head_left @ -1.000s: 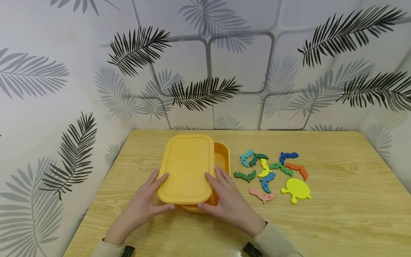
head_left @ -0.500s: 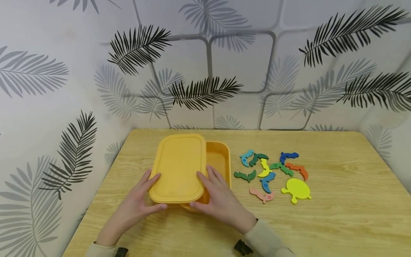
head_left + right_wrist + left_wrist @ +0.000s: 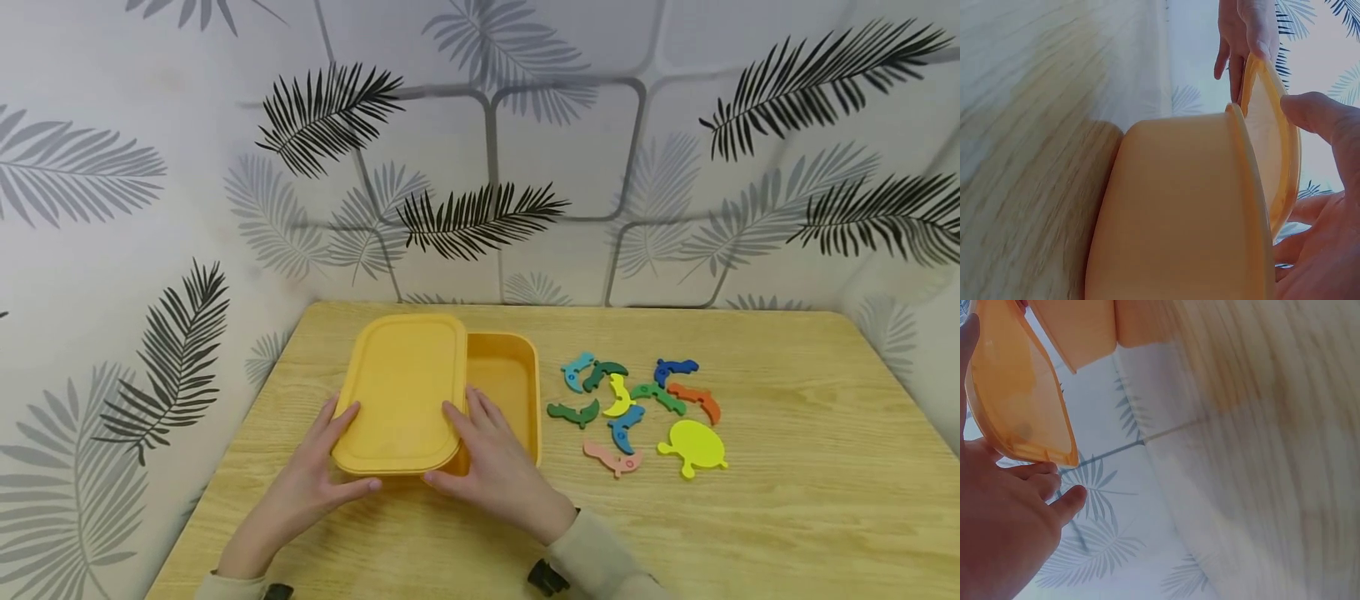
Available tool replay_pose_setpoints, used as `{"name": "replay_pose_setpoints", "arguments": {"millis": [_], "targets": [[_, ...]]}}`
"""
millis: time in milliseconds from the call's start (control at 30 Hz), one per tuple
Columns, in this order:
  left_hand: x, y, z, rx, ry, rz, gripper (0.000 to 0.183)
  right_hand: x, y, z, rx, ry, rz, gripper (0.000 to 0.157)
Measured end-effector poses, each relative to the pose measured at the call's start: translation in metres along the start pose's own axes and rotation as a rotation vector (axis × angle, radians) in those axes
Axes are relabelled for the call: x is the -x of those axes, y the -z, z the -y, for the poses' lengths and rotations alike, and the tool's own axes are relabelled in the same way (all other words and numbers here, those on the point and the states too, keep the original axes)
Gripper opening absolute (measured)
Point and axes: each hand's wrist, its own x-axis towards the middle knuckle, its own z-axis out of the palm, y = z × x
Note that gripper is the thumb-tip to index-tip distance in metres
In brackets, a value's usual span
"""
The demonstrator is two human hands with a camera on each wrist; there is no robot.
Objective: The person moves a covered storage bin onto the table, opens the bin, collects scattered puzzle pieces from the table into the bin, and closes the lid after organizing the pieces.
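A yellow plastic lid is held between both hands over the left part of an open yellow box. My left hand grips the lid's left edge, its thumb at the near left corner. At the opposite edge my right hand holds the lid, thumb near the front corner. In the right wrist view, the lid stands apart from the rim above the box wall. The lid's ribbed underside faces the left wrist camera. Part of the box's inside is hidden by the lid and right hand.
Right of the box lie several flat animal-shaped pieces, among them a yellow turtle, a pink piece and an orange piece. The wooden table meets a leaf-patterned wall at its back edge.
Both hands have moved left with the lid, which uncovers more of the box's inside. The box and the coloured pieces have stayed in place.
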Motion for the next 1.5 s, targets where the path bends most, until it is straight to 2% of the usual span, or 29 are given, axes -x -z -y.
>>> {"name": "replay_pose_setpoints", "arguments": {"millis": [400, 867, 1133, 1367, 1500], "targets": [[0.005, 0.01, 0.012, 0.005, 0.065, 0.005, 0.099, -0.011, -0.008, 0.011, 0.051, 0.029, 0.011, 0.088], [0.012, 0.02, 0.029, 0.047, 0.066, 0.018, 0.098, -0.023, -0.022, 0.023, 0.081, 0.046, 0.017, 0.085], [0.019, 0.032, 0.036, 0.051, 0.138, 0.046, 0.098, -0.029, -0.03, 0.034, 0.08, 0.041, 0.034, 0.086], [0.027, 0.045, 0.04, 0.085, 0.167, 0.061, 0.098, -0.036, -0.037, 0.046, 0.083, 0.056, 0.049, 0.086], [0.029, 0.049, 0.043, 0.065, 0.165, 0.059, 0.093, -0.04, -0.04, 0.052, 0.104, 0.063, 0.049, 0.086]]}}
